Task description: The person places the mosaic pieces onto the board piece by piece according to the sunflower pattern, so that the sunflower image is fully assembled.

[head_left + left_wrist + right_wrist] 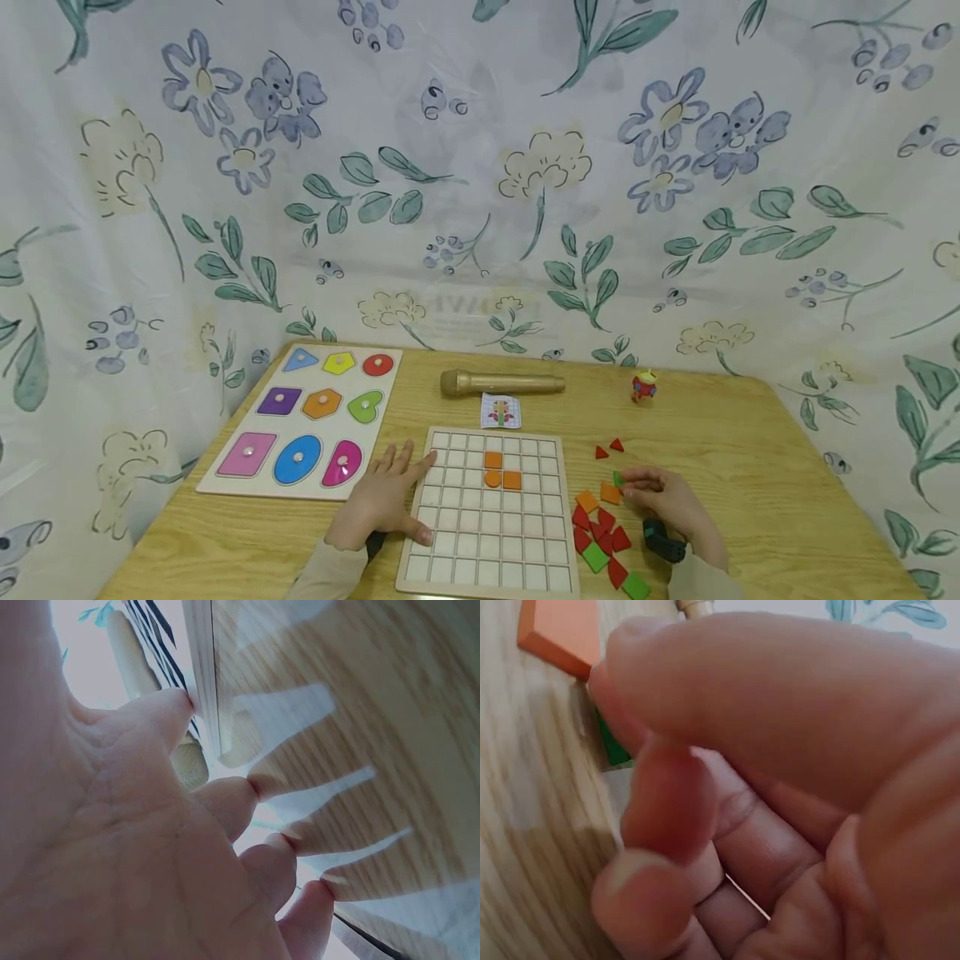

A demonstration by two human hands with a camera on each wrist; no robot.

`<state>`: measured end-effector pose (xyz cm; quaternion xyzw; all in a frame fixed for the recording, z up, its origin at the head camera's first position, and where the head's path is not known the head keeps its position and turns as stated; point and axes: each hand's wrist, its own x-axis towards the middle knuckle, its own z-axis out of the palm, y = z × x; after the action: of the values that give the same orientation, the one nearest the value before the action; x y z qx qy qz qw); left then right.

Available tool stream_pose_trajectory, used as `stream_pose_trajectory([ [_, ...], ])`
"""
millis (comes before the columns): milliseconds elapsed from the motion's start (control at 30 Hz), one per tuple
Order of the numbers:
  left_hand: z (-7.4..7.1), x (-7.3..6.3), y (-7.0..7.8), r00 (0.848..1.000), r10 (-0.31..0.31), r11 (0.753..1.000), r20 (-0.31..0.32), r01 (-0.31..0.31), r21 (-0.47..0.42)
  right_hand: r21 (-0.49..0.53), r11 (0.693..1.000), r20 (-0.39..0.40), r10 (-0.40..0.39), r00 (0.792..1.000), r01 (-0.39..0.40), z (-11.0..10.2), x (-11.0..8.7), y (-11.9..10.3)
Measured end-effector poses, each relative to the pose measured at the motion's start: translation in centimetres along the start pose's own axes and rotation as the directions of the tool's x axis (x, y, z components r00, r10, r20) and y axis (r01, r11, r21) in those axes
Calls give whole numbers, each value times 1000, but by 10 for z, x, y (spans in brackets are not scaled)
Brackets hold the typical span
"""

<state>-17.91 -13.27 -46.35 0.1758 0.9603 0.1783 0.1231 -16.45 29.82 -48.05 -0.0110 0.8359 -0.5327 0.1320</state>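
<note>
Far left on the wooden desk (727, 450), a white shape board (288, 425) with nine knobbed pieces, among them a purple square, a green heart and a blue oval. Just beside it, the left hand (381, 500), fingers spread wide and nearly straight, clasping nothing, thumb resting on the left border of a white grid board (513, 523), index fingertip at the same edge farther up. In the grid, an orange square (492, 459), directly below it an orange circle (492, 479), and right of the circle another orange square (512, 480). Beyond the grid, a small card (500, 412) with a coloured pattern, and behind that a gold microphone (504, 383) lying crosswise. On the flowered curtain (480, 83) above, faint reversed lettering (517, 304), too pale to read. Right of the grid, two red triangles (602, 452), two loose orange squares (587, 501), a cluster of red pieces (620, 538) and two green squares (596, 557). Next, the right hand (663, 497), fingers curled with thumb and index close together, at a partly hidden green piece (618, 478); impossible to tell, perhaps pinched, perhaps merely touched. Behind, near the far edge, a small red-and-yellow toy figure (643, 387).
</note>
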Motion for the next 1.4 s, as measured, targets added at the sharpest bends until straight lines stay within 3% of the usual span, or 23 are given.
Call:
stream_pose_trajectory([
  [300,0,0,0,1000,-10,1000,-2,10,7,-38,998,8,-47,999,47,9,6,-3],
  [467,0,1,1,1000,-9,1000,6,9,-1,-164,986,-102,-34,994,16,17,10,-8],
  [633,1,1,1,1000,-13,1000,7,13,-6,-209,977,-188,-7,982,-33,21,12,-12],
  [1100,0,0,0,1000,-11,1000,-1,11,4,-79,995,-355,27,934,-59,38,25,-19],
  [1400,0,0,2,1000,-6,1000,-1,6,9,70,997,-304,-10,953,33,83,48,-47],
])
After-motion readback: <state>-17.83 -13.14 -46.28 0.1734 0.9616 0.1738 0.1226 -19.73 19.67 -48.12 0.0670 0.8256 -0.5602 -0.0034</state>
